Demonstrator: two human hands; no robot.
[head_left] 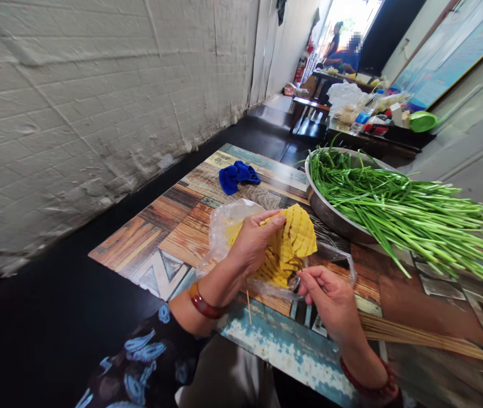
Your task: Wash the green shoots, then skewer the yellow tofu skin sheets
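Note:
My left hand (252, 241) is closed on a thin, soft yellow sheet (299, 232) with dark grid lines, which looks like tofu skin. Below that hand a thin wooden skewer (249, 306) sticks out; its upper part is hidden. At the sheet's lower edge my right hand (324, 294) pinches with thumb and forefinger, its other fingers curled in. Both hands are above a clear plastic bag (224, 224) lying on the table, with more yellow showing inside it.
A metal basin (335, 212) heaped with long green chives (394, 204) stands right on the patterned table (173, 221). A blue cloth (238, 175) lies farther back, several loose skewers (428, 337) at right. Two people (346, 59) are by the far doorway.

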